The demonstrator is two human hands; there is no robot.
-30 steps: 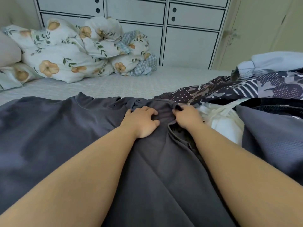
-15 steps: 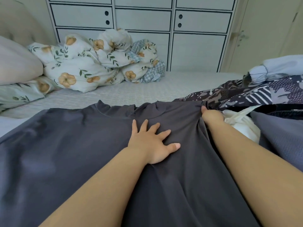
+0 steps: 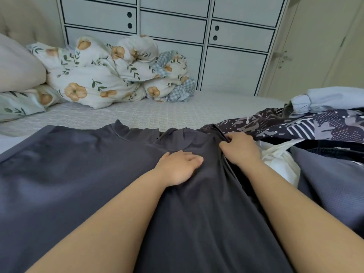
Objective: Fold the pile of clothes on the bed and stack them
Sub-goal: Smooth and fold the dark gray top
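Note:
A dark grey shirt lies spread across the bed in front of me, its collar toward the far side. My left hand rests flat on the shirt below the collar, fingers together and pointing right. My right hand grips a bunched fold at the shirt's right shoulder. To the right lies the pile of clothes: a dark patterned garment, a white garment, a light blue one and a grey-blue textured one.
A floral duvet is heaped at the far left beside a beige pillow. The pale quilted bed sheet shows beyond the shirt. White cabinets and a door stand behind the bed.
My left hand has gone from spread fingers to fingers held together, shifted slightly right. My right hand has drawn the shirt's right shoulder inward toward the left.

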